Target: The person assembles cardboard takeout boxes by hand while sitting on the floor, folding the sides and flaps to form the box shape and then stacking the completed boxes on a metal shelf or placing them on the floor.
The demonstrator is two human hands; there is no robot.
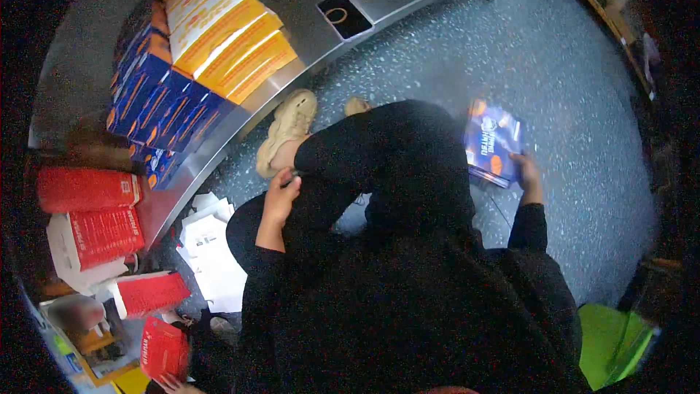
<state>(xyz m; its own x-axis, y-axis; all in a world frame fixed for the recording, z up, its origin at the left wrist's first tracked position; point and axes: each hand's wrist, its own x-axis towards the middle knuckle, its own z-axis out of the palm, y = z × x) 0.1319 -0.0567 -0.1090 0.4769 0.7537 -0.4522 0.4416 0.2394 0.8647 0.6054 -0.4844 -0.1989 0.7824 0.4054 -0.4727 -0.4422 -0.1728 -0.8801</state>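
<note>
My right hand grips the edge of a blue packet with orange spots and white print, out to the right of my knee. The packet is slightly blurred, and whether it is one flat carton or several together I cannot tell. Resting by my other leg, my left hand has its fingers curled closed. Something small and dark shows at its fingertips, too small to name. White paper sheets lie on the floor below that hand.
On the metal table stand stacked orange-and-white cartons and blue cartons. A phone lies near its edge. Red cartons are at the left. Another person's hand holds a red carton. A green bin stands lower right.
</note>
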